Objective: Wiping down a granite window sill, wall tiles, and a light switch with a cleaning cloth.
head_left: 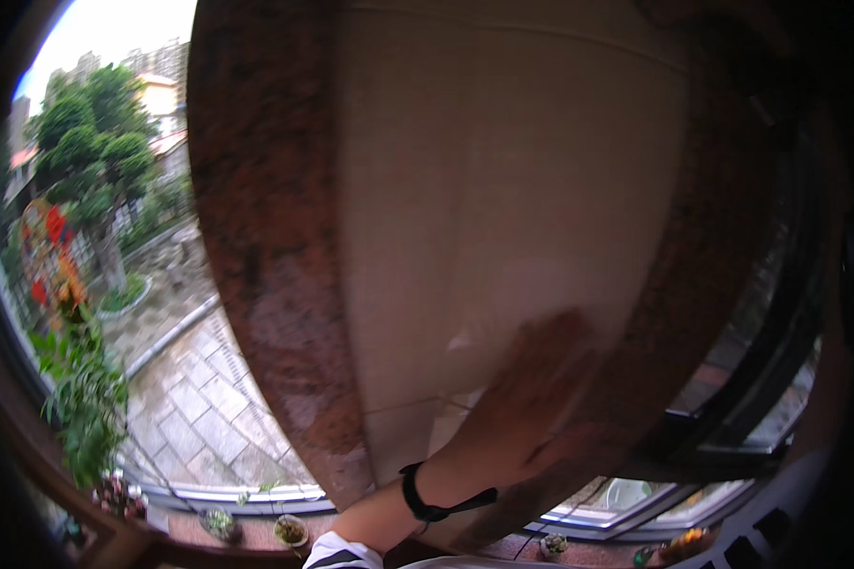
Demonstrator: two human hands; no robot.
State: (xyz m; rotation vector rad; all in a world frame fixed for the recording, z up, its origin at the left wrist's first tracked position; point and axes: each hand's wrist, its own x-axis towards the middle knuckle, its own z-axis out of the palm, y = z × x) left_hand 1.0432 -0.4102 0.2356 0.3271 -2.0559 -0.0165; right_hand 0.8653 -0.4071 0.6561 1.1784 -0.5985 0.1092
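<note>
My left hand (541,379) lies against a beige tiled wall panel (503,190), its blurred fingers stretched out toward the upper right. I see nothing held in it. A black wristband (432,493) circles the left wrist, and a striped white cuff (342,552) shows below. Reddish-brown speckled stone borders (275,237) flank the panel on both sides. On the right, a white sleeve with black stripes (769,512) leads up into deep shadow. My right hand cannot be made out there; a dim shape at the upper right is too dark to name.
Small potted succulents (291,531) stand on a reddish sill below. Leafy plants (85,408) and a colourful hanging ornament (57,247) are at the left. Through the window glass, a paved yard (199,408) and a trimmed tree (100,152) show. Dark window frames (750,408) stand at the right.
</note>
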